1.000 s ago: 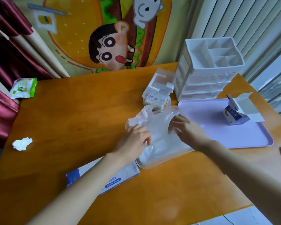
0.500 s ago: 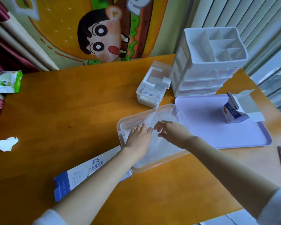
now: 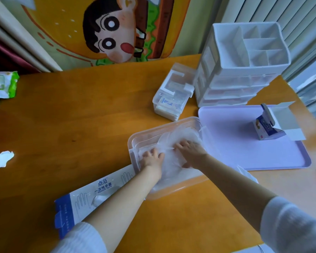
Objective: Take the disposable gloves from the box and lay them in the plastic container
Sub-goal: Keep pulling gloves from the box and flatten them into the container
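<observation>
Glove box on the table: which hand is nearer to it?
Left. The left hand presses the gloves in the container right beside the glove box; the right hand rests farther off, toward the purple tray.

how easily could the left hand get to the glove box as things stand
Yes, probably. The left hand presses the gloves in the plastic container; the glove box lies on the table beside that container, partly under the left forearm, with nothing on it.
</observation>
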Demonstrator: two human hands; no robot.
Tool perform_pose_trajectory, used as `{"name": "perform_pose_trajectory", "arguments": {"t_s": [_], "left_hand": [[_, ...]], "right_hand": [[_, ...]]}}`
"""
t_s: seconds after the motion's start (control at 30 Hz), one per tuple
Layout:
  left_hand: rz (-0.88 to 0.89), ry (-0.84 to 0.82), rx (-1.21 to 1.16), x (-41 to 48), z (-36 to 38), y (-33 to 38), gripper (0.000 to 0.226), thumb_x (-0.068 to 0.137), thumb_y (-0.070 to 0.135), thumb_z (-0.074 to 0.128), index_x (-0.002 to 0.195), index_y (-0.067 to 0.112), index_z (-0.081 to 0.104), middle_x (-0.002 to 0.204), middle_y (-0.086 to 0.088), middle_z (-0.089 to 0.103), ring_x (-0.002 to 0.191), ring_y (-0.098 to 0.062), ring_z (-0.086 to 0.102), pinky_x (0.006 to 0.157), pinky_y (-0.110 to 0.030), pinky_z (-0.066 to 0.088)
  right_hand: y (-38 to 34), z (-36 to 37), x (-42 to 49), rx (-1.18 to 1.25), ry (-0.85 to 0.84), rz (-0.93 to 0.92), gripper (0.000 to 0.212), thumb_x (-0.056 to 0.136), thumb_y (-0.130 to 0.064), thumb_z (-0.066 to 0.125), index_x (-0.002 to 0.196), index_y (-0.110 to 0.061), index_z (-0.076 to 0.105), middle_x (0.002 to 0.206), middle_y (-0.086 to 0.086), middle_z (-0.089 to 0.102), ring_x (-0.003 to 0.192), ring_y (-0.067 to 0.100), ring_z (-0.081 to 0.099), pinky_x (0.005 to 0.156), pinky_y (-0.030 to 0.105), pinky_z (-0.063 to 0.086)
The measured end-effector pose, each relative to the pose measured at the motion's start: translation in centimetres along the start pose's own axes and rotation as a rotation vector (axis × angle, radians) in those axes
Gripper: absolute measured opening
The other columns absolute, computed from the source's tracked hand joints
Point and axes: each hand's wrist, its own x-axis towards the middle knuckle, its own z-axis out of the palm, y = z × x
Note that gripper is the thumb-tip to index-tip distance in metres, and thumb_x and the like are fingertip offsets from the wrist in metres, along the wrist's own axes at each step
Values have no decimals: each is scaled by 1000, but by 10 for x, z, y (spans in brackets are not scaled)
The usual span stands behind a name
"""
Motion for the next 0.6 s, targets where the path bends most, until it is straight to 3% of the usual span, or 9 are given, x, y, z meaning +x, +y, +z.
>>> {"name": "perform_pose_trajectory", "arguments": {"t_s": [0.2,0.37,0.47,0.6], "left_hand": [[55,-52,-38,-3,-3,-6,73,87,5,58,147,10,16,151,-17,11,133,-41,29,98,-39,42],[240,26,-37,-27,-34,-25,43,97,20,49,138,12,40,137,-12,48,121,-32,51,88,-38,44],[303,295,-156,-52,-49,-43,37,99,26,45,135,16,44,137,-6,51,123,-28,49,98,-38,40],[258,792,-372,-83,-28,-75,34,95,8,49,128,16,51,125,-1,55,116,-23,49,100,-35,30]], "right_hand": [[4,-8,-6,119,-33,-14,71,79,-25,73,139,-16,35,138,8,39,129,27,39,104,32,32],[-9,-34,-29,227,8,63,43,96,-22,53,136,-12,43,137,8,47,125,27,45,97,32,37],[-26,-45,-49,343,242,89,32,99,-21,46,130,-15,49,130,3,55,116,23,53,89,31,42],[-64,-38,-78,518,619,-68,23,94,-6,52,116,-10,60,113,6,61,106,25,57,74,36,51]]}}
